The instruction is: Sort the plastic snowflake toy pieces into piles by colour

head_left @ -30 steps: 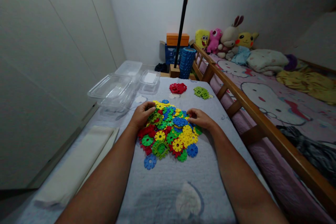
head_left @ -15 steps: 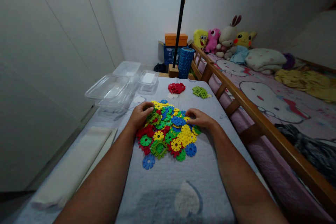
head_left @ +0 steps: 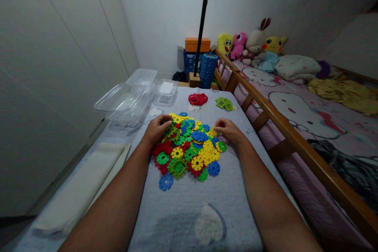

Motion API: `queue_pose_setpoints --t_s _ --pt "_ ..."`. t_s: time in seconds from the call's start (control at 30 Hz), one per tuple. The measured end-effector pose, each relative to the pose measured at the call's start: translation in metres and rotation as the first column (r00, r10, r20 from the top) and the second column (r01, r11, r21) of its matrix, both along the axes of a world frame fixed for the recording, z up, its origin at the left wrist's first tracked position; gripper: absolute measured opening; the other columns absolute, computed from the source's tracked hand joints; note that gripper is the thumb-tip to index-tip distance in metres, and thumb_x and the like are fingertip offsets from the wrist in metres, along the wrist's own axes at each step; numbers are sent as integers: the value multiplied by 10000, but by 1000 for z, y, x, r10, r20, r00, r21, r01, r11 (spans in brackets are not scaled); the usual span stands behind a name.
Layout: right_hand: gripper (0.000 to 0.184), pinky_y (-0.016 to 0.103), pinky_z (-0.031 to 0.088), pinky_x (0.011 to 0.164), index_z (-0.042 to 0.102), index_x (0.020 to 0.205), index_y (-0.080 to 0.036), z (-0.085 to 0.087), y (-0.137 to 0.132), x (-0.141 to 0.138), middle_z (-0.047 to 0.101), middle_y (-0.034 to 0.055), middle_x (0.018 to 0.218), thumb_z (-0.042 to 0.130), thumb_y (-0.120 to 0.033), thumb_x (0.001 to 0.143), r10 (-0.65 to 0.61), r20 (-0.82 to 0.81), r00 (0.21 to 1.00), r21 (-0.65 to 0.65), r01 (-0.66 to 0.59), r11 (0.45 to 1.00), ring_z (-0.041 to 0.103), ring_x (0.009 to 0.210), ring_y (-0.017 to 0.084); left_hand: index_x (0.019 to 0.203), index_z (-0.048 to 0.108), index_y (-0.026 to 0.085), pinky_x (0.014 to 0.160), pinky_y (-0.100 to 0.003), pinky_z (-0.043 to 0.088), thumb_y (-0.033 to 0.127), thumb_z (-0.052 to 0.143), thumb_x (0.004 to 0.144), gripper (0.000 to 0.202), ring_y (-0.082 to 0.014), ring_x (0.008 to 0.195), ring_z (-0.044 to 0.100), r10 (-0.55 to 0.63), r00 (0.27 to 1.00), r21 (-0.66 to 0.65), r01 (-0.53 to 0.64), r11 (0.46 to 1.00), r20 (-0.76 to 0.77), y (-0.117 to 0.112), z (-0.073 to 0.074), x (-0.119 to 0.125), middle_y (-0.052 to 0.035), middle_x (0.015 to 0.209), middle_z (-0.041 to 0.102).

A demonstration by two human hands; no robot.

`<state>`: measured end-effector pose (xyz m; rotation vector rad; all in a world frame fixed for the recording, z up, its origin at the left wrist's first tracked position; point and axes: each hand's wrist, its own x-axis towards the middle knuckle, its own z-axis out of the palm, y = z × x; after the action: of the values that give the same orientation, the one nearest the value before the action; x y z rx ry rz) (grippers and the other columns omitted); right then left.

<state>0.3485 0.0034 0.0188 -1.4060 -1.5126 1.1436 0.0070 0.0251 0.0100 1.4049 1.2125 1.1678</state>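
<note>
A heap of plastic snowflake building discs (head_left: pixel 189 153) in yellow, blue, green and red, mixed with square lattice pieces, lies on the cloth before me. At its left edge rests my left hand (head_left: pixel 160 128), its thumb apart from the fingers, touching the heap and holding nothing that I can see. My right hand (head_left: pixel 228 129) is at the heap's right side, thumb and forefinger pinched on a yellow snowflake disc (head_left: pixel 212 131). Beyond the heap sit a small pile of red pieces (head_left: pixel 198 99) and a small pile of light green pieces (head_left: pixel 224 104).
Clear plastic containers (head_left: pixel 121 100) stand at the back left of the table. Folded white cloth (head_left: pixel 79 185) lies along the left edge. A wooden bed rail (head_left: pixel 274 122) runs along the right, and a black pole (head_left: pixel 202 27) rises behind the table.
My right hand has drawn slightly back to the right from the heap and its fingers have closed on a yellow disc. My left hand has stayed at the left edge.
</note>
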Motion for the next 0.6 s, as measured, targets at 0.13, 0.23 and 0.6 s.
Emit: queue_pose_setpoints --t_s 0.13,0.23,0.6 --pt "344 237 354 481 557 767 -225 -8 9 15 535 -39 627 730 -485 623 -358 -75 930 148 366 919 458 551 120 946 707 182 729 -324 470 506 772 651 443 -198 774 606 5 1000 -7 -5 1000 21 0 2 1 -24 850 690" --pt "334 257 391 486 561 799 -225 -16 14 28 568 -24 656 675 -486 624 -556 -96 826 199 563 802 501 556 138 934 706 181 750 -330 478 514 782 635 454 -204 798 615 12 999 -10 -11 1000 32 0 3 2 -27 857 697" --pt "240 393 517 848 663 866 -181 -24 18 48 698 94 904 555 -260 666 -699 236 675 397 590 703 628 826 238 954 706 177 733 -322 477 491 772 671 427 -194 787 611 -6 999 8 5 1000 36 2 -2 0 -30 875 693"
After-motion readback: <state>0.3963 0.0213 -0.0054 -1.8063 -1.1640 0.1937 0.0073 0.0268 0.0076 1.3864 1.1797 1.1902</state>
